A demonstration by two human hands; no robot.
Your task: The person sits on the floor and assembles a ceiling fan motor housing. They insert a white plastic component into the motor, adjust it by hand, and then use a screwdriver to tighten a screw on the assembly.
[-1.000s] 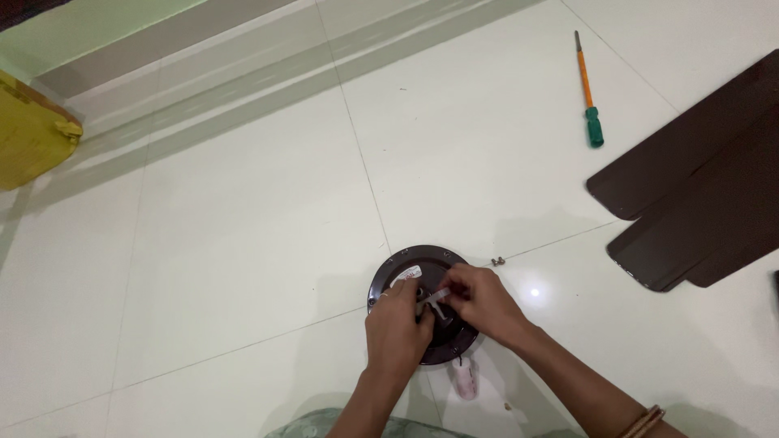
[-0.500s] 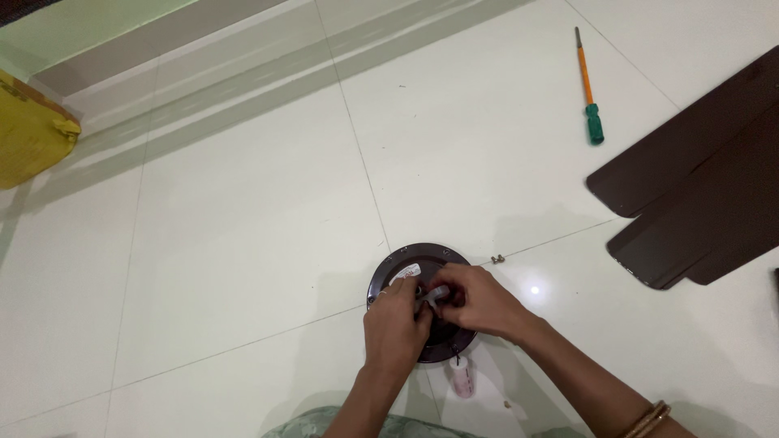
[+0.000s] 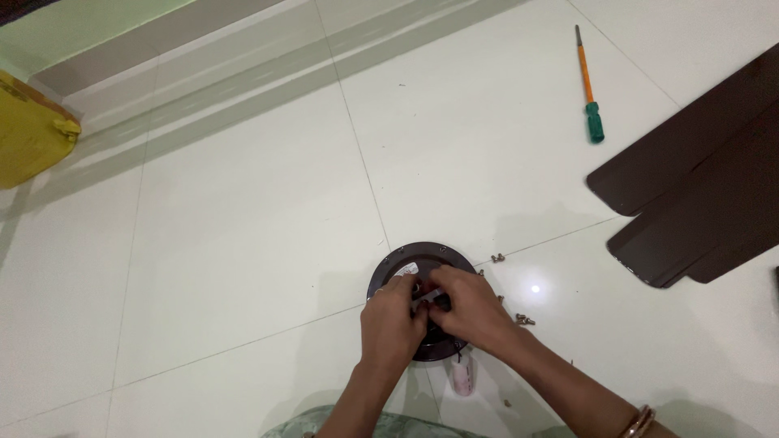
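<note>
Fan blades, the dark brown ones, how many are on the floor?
2. Both lie at the right edge: the upper fan blade and the lower fan blade, overlapping side by side. More may lie outside the frame.

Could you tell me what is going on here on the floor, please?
A person sits over a dark round motor housing on the white tiled floor, both hands at its centre. The left hand and right hand work small parts there; what their grip holds is hidden. Loose screws lie beside it, a screwdriver and dark brown fan blades farther off.
</note>
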